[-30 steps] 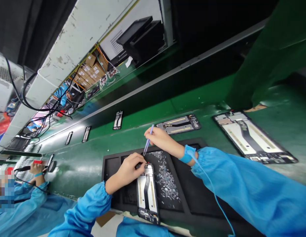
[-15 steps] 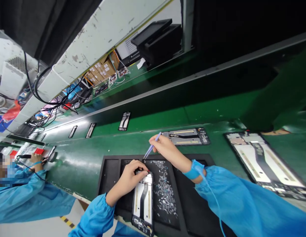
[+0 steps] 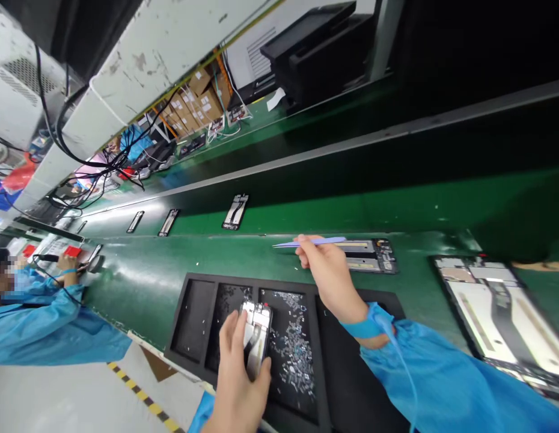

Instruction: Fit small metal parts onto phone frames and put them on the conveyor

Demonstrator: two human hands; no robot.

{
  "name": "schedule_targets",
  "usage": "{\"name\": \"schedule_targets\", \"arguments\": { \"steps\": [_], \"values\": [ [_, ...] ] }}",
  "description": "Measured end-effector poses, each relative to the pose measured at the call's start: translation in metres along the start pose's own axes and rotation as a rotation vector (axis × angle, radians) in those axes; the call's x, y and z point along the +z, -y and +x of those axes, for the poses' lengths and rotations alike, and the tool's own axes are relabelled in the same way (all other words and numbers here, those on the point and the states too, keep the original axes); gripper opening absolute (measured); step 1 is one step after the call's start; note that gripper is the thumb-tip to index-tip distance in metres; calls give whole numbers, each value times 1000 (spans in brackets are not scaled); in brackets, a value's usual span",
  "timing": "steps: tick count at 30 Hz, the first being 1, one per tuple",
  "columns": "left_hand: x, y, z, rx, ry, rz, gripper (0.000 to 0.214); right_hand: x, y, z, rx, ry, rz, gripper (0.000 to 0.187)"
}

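Note:
My left hand (image 3: 243, 373) is wrapped around an opened phone chassis (image 3: 256, 334), its lower part covered by the palm. The phone is held over a black compartment tray (image 3: 256, 281), whose middle section holds many tiny shiny parts (image 3: 295, 355). My right hand (image 3: 327, 270) pinches purple tweezers (image 3: 311, 242), their tips pointing left above the green bench. Just beyond that hand lies another open phone chassis (image 3: 383, 255), partly hidden by it. A blue wrist strap (image 3: 372, 323) with a cord circles my right wrist.
A larger-looking phone chassis (image 3: 500, 313) lies at the right. Several more, such as one phone chassis (image 3: 235, 211), rest along the green belt (image 3: 306, 207) at the back. A co-worker's hand (image 3: 67, 264) works at far left. Dark monitors (image 3: 324, 54) stand above.
My left hand has shifted from the phone's top end to a grip around its body. The tweezers in my right hand have swung from pointing down at the tray to nearly level.

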State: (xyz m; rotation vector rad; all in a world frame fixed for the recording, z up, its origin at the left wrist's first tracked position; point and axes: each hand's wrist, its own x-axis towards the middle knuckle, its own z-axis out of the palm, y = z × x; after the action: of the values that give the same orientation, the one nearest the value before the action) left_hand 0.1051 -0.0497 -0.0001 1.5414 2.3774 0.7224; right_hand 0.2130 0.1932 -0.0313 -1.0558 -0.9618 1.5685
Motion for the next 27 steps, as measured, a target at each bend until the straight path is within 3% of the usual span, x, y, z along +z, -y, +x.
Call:
{"name": "schedule_targets", "arguments": {
  "steps": [2, 5, 8, 11, 14, 17, 19, 23, 25, 27],
  "values": [
    [-17, -7, 45, 66, 24, -61, 87, -2, 0, 2, -7, -32, 2, 54],
    [-25, -24, 142, 113, 77, -70, 90, -6, 10, 5, -14, -37, -17, 59],
    [8, -48, 243, 132, 109, -53, 90, -14, 36, -3, -37, 28, -76, 57],
    [64, -71, 311, 79, 128, -11, 88, -25, 62, -26, -79, 121, -178, 45],
    [109, -85, 340, 24, 116, 55, 79, -36, 67, -57, -38, 283, -314, 44],
    [126, -83, 350, 36, 76, 118, 66, -45, 50, -77, 30, 431, -543, 41],
    [122, -70, 355, 35, 32, 155, 62, -49, 36, -81, -33, 512, -655, 31],
    [99, -25, 364, -70, -74, 325, 73, -55, 22, -80, -329, 689, -660, 8],
    [91, -4, 365, -108, -65, 395, 76, -57, 22, -80, -421, 776, -615, 12],
    [89, 8, 366, -58, -34, 389, 74, -57, 22, -79, -474, 845, -591, 18]
  ]
}}
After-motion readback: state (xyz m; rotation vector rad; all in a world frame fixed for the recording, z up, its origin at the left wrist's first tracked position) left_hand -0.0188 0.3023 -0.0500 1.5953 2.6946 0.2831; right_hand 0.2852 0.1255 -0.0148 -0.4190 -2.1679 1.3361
